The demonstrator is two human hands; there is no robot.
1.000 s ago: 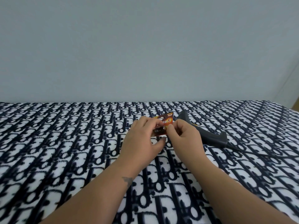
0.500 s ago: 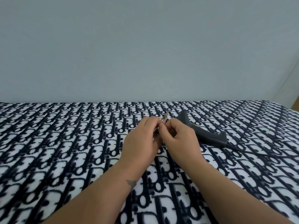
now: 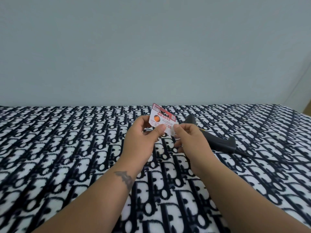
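A small white and red printed card (image 3: 161, 118) with an orange spot is held up above the patterned blanket, its printed back facing me. My left hand (image 3: 143, 138) pinches its lower left edge between thumb and fingers. My right hand (image 3: 188, 137) pinches its lower right corner with thumb and forefinger. Just right of my right hand, a black handheld scanner (image 3: 217, 137) lies on the blanket.
The black and white patterned blanket (image 3: 67, 148) covers the whole surface. A thin black cable (image 3: 269, 159) runs from the scanner's handle off to the right. A plain pale wall (image 3: 151, 47) stands behind.
The card has been turned over and raised: a second ago its dark orange front showed, half a second ago it was edge-on, now the white back faces me. Both hands stayed on it.
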